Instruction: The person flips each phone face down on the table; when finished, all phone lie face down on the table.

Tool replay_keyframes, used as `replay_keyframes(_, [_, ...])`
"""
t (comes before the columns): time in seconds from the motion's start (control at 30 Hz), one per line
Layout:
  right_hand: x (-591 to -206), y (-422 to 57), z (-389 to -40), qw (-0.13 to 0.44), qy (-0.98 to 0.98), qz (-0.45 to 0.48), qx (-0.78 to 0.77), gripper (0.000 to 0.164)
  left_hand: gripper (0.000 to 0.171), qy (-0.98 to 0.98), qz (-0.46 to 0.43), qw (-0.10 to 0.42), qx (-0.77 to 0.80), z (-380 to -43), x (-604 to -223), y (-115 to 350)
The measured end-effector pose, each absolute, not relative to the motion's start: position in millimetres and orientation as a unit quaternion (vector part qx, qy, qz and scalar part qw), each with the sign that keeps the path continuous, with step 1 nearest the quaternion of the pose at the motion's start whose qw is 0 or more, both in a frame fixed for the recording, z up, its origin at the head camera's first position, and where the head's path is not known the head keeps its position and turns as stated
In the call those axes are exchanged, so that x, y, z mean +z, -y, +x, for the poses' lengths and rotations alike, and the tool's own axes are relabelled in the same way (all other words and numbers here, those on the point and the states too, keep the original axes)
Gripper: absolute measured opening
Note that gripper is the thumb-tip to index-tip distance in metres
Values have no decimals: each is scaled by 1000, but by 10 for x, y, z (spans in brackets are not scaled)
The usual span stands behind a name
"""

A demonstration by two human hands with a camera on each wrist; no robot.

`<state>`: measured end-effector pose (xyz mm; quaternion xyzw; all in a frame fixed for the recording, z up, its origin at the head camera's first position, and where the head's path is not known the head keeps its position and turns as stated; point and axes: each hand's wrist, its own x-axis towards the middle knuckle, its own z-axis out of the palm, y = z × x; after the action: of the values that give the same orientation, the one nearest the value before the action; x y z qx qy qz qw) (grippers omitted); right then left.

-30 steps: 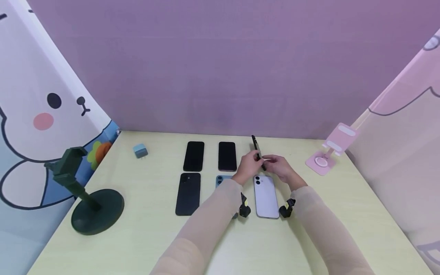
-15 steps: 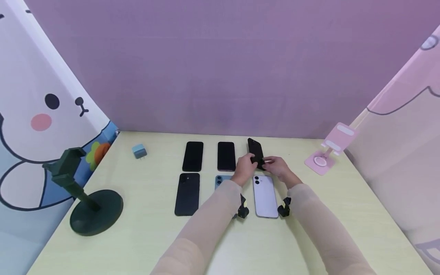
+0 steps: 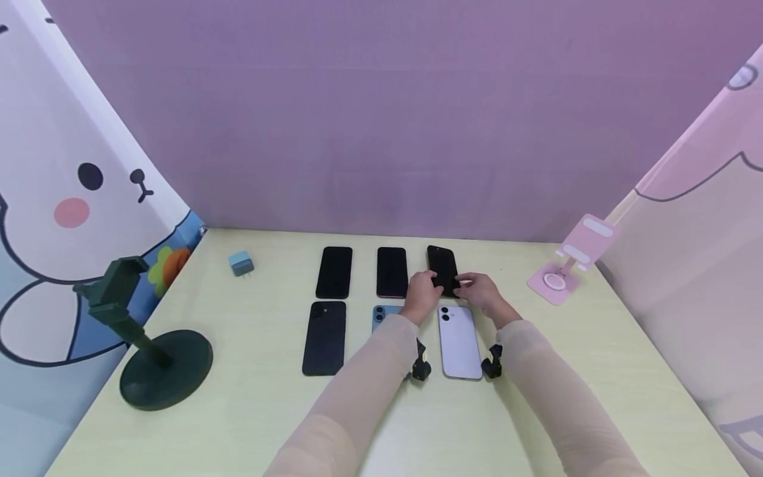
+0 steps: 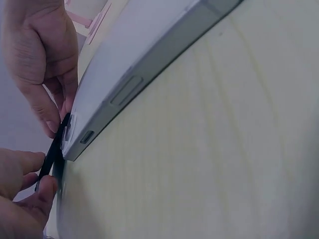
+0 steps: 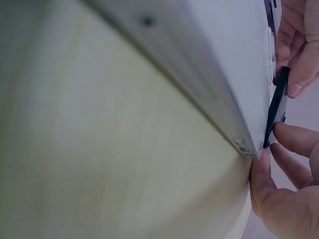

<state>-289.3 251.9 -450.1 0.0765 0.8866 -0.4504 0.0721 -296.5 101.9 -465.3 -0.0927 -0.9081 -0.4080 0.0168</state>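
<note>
A black phone is at the back right of the row, screen not showing, and in both wrist views its thin edge is tilted. My left hand pinches its left side between thumb and fingers, as the left wrist view shows at lower left. My right hand pinches the near right corner with thumb and fingertips. Just in front of it lies a lavender phone, camera side up. A blue phone is mostly hidden under my left forearm.
Two black phones lie in the back row to the left, and a dark phone lies in front of them. A dark green stand and a blue charger cube are at the left. A pink phone stand is at the right.
The black phone between my hands has turned from edge-on to nearly flat, its back now facing up, and it has come down toward the table. Both hands have shifted slightly.
</note>
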Motion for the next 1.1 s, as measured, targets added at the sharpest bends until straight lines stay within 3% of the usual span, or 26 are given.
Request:
replay_keyframes(0.17, [-4504,-2517,-2881,71,-889,82,-444,43,31,911,-101,24,-399,-2949,-4676,-1016])
replay_keyframes(0.73, [-4517,-2522,-2895,81,-898,86,-425,42,30,918,-85,-33,-385,-2936,-4639,-968])
replay_keyframes(0.97, [-4355,-2407,-2862,66,-913,56,-398,41,29,907,-136,-41,-396,-2986,-4560,-827])
replay_keyframes(1.1, [-4215,-2178,-2869,58,-913,24,-403,39,30,898,-169,-16,-405,-3043,-4411,-596])
